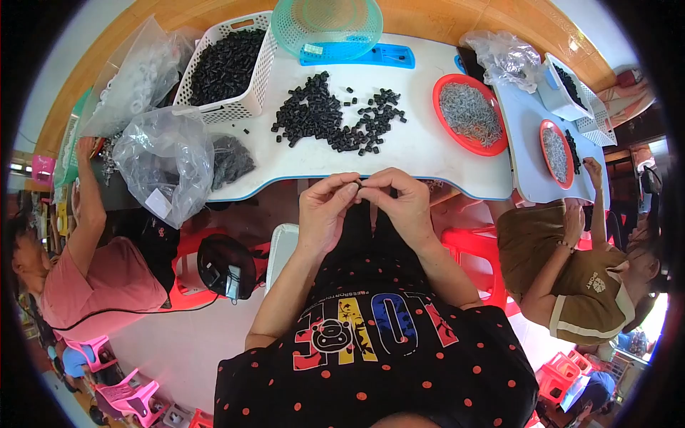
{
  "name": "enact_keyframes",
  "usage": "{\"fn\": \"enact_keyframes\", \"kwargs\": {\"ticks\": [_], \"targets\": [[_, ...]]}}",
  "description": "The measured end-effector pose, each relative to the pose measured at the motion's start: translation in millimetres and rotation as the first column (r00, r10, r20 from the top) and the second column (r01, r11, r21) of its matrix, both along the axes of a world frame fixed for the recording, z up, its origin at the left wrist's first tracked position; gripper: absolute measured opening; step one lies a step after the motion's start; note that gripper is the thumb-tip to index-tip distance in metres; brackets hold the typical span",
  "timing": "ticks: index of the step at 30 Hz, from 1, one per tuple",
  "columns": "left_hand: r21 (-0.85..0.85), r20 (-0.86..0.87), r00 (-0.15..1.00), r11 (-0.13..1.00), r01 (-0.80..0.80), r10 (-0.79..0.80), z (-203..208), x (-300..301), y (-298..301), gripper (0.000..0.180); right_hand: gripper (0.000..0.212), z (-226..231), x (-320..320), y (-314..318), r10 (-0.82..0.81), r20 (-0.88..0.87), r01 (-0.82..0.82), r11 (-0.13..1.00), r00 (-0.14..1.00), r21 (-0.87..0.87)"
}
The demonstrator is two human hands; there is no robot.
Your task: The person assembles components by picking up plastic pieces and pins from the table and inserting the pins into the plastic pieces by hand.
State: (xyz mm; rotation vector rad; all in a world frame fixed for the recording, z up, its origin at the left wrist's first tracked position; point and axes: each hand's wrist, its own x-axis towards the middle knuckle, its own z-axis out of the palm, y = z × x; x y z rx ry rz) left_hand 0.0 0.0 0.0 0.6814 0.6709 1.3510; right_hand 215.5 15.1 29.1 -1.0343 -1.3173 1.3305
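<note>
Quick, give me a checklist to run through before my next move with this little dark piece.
1. Both hands on it: ok; left hand and right hand meet at the small dark piece.
2. Piece's alignment: cannot tell; fingertips mostly cover it.
3. Black pieces nearby: ok; loose on the table beyond your hands.
4. Those pieces in one tight pile: not ok; a few lie apart.
5. Red tray stocked: ok; it holds many grey pieces.

White tabletop [421, 157] — black pieces [310, 110] spread at centre; red tray [492, 148] by right edge; blue tray [396, 55] at far edge; white basket [235, 109] near far-left corner.
</note>
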Motion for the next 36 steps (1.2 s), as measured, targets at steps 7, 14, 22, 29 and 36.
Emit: {"fn": "enact_keyframes", "kwargs": {"ticks": [7,14,22,29,36], "targets": [[-0.160,0.255,0.964,0.980,0.120,-0.077,-13.9,-4.0,0.5,0.030,0.035,-1.1,-3.1,2.0,-0.030,0.114,0.013,0.989,0.993,0.149],[-0.190,0.335,0.921,0.943,0.273,-0.199,-31.5,-4.6,7.1,0.068,0.047,-2.1,12.7,10.7,0.077,0.255,-0.165,0.925,0.964,0.343],[-0.197,0.318,0.910,0.921,0.337,-0.265,-33.9,-1.6,5.9,0.065,0.037,-18.8,14.9,-4.4,0.108,0.112,-0.127,0.977,0.988,0.172],[-0.228,0.350,0.918,0.934,0.275,-0.185,-33.1,14.9,12.0,0.060,0.031,-21.9,15.6,4.2,0.058,0.109,-0.077,0.981,0.992,0.180],[-0.212,0.469,0.855,0.911,0.354,-0.223,-19.1,1.3,6.5,0.042,0.065,-26.3,21.9,4.2,0.156,-0.186,-0.164,0.986,0.970,-0.026]]}}
